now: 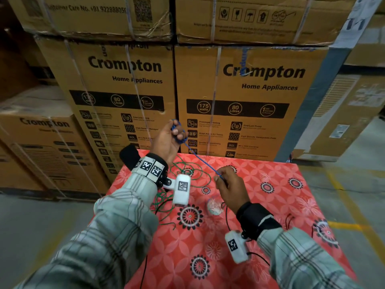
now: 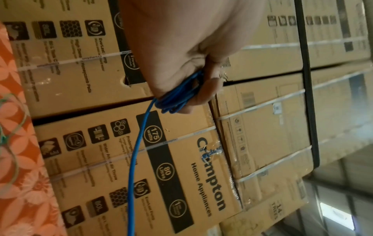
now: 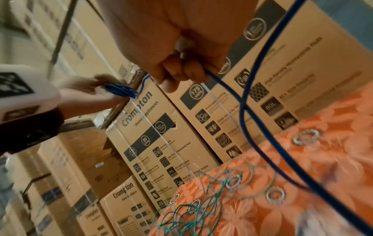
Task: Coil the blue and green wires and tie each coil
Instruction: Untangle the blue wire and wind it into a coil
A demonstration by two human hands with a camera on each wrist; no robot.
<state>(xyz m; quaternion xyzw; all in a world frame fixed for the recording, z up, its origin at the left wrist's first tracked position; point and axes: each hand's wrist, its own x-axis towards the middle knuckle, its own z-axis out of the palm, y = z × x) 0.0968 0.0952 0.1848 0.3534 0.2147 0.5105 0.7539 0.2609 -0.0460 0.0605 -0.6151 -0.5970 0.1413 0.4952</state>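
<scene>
While coiled in left fingers [image 1: 178,133] — blue wire [image 1: 205,163].

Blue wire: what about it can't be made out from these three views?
- Turn count of the blue wire: left wrist view, the left hand curls over the bundle.
- Its free end: right wrist view, hidden inside the right hand, and a strand runs off the top edge.
- Any tie on the coil: too small in the head view, motion-blurred in the right wrist view.
- Green wire: partly hidden by the left wrist camera.
</scene>
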